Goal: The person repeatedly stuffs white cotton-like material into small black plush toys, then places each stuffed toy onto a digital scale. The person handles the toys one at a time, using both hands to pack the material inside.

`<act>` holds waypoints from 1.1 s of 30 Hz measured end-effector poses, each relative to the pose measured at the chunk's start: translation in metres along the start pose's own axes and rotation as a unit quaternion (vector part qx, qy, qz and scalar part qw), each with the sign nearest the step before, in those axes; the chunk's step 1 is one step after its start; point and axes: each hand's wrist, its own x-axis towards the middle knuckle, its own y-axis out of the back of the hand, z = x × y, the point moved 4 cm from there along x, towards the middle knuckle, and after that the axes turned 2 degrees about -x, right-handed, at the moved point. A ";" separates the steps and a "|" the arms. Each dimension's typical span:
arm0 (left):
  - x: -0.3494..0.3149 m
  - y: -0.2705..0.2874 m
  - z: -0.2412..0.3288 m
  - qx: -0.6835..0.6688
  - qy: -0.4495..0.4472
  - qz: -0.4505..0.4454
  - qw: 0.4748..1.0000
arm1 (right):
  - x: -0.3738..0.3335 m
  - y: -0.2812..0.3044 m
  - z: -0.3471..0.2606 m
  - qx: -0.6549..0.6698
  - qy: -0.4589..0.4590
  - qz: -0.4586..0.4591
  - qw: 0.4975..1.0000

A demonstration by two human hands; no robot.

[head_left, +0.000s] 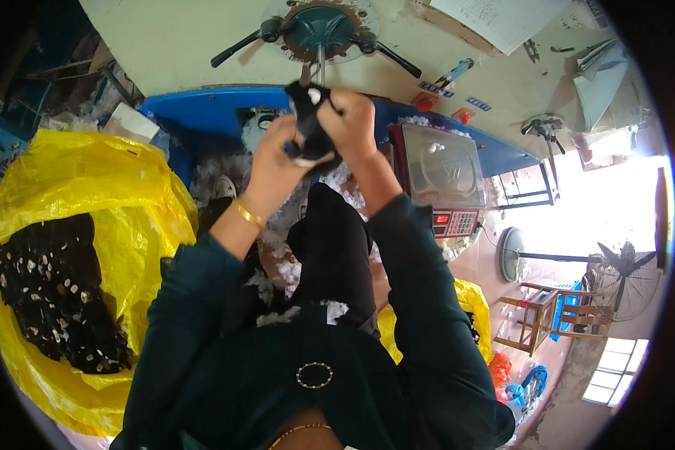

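Both hands are closed on a small black plush piece (313,124) with white patches, in front of a machine at the top centre. My left hand (274,156) grips its lower left side, where a pale edge shows. Against its right side, the fingers of my right hand (350,120) are curled. The piece's upper end is at the thin metal tube (321,66) that comes out of the machine's round dark green fitting (319,31). Whether the tube goes inside the piece I cannot make out. The plush is slightly blurred.
A large yellow sack (139,176) at left holds many black pieces (49,292) with pale spots. A red scale (446,169) with a metal pan stands right of my hands. Black handles (236,51) flank the fitting. White fluff (281,262) litters the floor. Another yellow sack (469,296) stands lower right.
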 end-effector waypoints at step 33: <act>-0.021 -0.029 0.034 -0.359 0.287 0.062 0.886 | -0.040 0.041 0.025 0.410 -0.294 -0.196 0.841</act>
